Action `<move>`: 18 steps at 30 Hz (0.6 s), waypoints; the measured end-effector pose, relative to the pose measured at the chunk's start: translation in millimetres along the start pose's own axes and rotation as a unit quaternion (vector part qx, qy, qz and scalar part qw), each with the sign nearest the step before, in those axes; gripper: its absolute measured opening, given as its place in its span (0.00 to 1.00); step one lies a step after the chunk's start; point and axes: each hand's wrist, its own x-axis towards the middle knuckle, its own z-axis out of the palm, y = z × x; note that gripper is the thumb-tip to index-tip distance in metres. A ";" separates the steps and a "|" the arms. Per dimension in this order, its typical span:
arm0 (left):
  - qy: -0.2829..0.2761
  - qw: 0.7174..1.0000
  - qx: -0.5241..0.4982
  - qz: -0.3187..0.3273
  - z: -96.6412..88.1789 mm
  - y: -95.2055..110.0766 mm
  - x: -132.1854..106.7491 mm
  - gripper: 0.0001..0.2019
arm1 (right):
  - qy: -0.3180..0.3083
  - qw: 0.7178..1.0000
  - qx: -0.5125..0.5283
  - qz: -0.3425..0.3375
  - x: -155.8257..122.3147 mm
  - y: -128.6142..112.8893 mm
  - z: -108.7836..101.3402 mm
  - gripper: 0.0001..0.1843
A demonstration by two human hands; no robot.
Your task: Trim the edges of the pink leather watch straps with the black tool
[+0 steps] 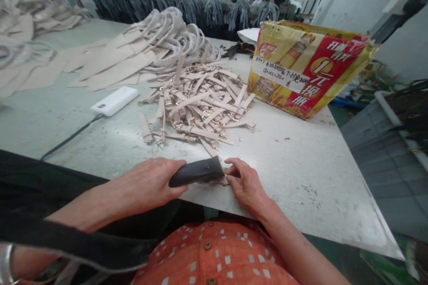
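My left hand [157, 180] is wrapped around a dark grey, elongated thing [199, 172] shaped like a thick handle, with a flat pale end pointing right; its exact kind does not show. Close to that end, my right hand [245, 182] has its fingers curled and its thumb and fingertips at a small beige piece [223, 181], mostly hidden under the dark thing. Just beyond both hands lies a heap of short beige buckle straps [200, 107] with gold-coloured buckles. One strap [209, 147] sticks out of the heap toward my hands.
Beige bag handles with flat pieces [133, 55] are piled behind the straps. A white power bank [115, 101] with a dark cable lies at left. An open yellow and red carton [301, 71] stands at right, and a grey bin [388, 151] is beside the table [294, 178].
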 end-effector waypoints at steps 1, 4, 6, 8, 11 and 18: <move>0.004 1.000 -0.015 -0.013 -0.2 -4.7 -1.8 0.16 | 0.002 1.000 -0.005 -0.001 0.2 0.5 0.2 0.27; 0.015 0.998 -0.049 -0.035 -1.8 -19.2 -10.9 0.17 | 0.005 1.000 -0.023 -0.008 0.6 2.2 1.0 0.25; 0.008 0.997 -0.063 -0.038 -2.9 -26.1 -18.4 0.17 | 0.003 0.999 -0.031 -0.015 0.5 2.7 1.3 0.24; -0.007 0.996 -0.072 -0.044 -2.7 -29.4 -24.8 0.17 | 0.004 0.999 -0.036 -0.023 0.1 2.5 1.2 0.23; -0.022 0.996 -0.071 -0.053 1.3 -29.9 -29.1 0.18 | 0.007 0.999 -0.041 -0.032 -0.5 1.3 0.7 0.21; 0.004 0.998 -0.057 -0.029 15.2 -23.3 -19.9 0.16 | 0.002 0.997 -0.059 -0.041 0.9 0.5 -1.0 0.13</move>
